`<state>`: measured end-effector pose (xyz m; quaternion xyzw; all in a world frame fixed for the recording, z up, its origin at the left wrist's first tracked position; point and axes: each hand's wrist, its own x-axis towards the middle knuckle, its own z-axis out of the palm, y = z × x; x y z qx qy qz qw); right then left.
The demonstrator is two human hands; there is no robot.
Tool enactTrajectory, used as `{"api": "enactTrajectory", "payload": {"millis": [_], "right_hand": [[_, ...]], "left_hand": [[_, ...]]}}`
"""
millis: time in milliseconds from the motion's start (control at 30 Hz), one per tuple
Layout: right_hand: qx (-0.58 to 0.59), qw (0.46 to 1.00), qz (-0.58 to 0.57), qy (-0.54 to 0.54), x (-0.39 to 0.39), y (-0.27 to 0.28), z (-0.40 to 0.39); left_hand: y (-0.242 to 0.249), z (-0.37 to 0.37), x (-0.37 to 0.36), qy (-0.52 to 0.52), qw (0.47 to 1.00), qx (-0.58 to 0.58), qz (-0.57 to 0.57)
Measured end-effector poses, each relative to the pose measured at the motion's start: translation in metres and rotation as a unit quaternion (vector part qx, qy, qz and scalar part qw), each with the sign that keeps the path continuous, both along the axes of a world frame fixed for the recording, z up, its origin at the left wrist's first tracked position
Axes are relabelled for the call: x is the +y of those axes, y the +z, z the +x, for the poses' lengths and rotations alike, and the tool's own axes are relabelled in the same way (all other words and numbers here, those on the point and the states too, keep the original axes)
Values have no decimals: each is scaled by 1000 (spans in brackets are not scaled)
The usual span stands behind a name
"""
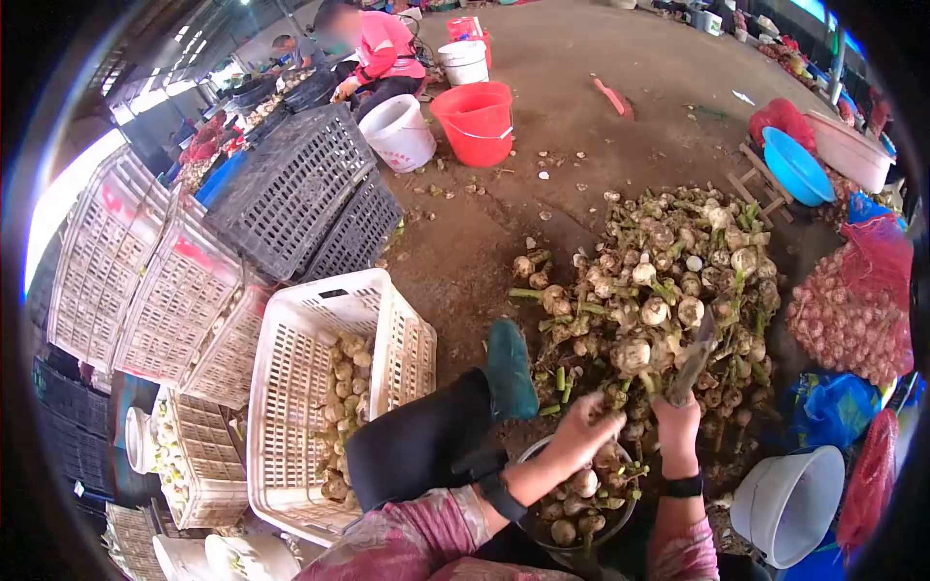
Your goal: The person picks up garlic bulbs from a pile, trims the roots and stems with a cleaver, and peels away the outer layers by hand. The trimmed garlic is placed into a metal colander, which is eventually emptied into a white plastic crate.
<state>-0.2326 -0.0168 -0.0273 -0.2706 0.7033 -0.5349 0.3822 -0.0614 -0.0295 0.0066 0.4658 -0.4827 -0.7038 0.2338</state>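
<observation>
My right hand (675, 416) is closed round the handle of a knife (694, 363), its blade pointing up over a heap of garlic bulbs (668, 261) with green stems. Close to its left, my left hand (584, 431) has its fingers curled together at the heap's near edge; what they hold, if anything, is too small to tell. A pale garlic bulb (632, 355) lies just beyond both hands. Below them, between my forearms, a round metal bowl (523, 523) holds bulbs and trimmed stems.
A white crate (271, 426) with garlic stands left of my leg; more crates (165, 261) are stacked farther left. Red (475, 121) and white (399, 136) buckets stand ahead, near a person in pink (387, 48). A white bucket (790, 504) and net sack (848, 310) are at right.
</observation>
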Motion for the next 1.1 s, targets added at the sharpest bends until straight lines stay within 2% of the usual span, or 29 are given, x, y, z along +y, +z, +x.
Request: {"api": "enactTrajectory", "payload": {"millis": [67,100,133,200,300,400,433,467,500,533,567,600,633,700,733,767,833,867,900,933,967,1067,1100], "right_hand": [[-94,994,-48,17,24,38,24],[-98,991,-79,45,35,43,32],[-95,990,-88,48,43,51,43],[-68,993,-63,73,59,74,58],[-35,989,-99,103,71,82,79],[27,982,-155,105,87,80,95],[-25,983,-164,79,90,84,98],[-27,983,-174,58,90,63,84],[57,984,-165,28,89,75,77],[137,979,-152,21,90,81,67],[189,977,-101,-1,92,79,54],[328,944,40,8,96,93,46],[467,879,98,15,99,89,38],[489,868,86,21,105,101,50],[501,864,33,45,110,104,55],[523,848,33,82,112,108,58],[554,822,12,132,115,111,67],[567,811,-7,145,116,110,70],[561,813,-24,157,117,108,71],[564,806,-29,178,118,107,72],[566,802,-40,185,118,107,75],[558,803,-53,201,119,106,80],[557,803,-50,204,119,104,78]], "left_hand": [[-4,-1,-2,71,987,146,-9],[10,-5,-3,59,942,329,12],[27,1,8,95,925,346,120],[19,4,11,80,899,411,128],[22,15,19,75,849,506,134],[38,27,20,20,860,502,88],[46,28,21,49,872,485,45],[42,36,20,75,919,386,21],[50,41,21,91,941,320,-57],[51,49,16,50,969,224,-91],[50,55,12,12,961,220,-166],[63,59,13,-21,957,247,-149],[72,60,17,-25,958,265,-106],[69,59,21,-15,952,274,-135],[67,57,21,-24,952,239,-188],[62,56,16,-64,935,221,-269],[58,54,20,-86,912,262,-305],[59,56,22,-97,905,179,-375],[55,56,20,-110,901,163,-386],[51,53,21,-112,924,263,-255],[47,51,21,-96,923,355,-117],[43,45,26,-61,949,302,-60],[47,45,29,-79,963,187,-175]]}}
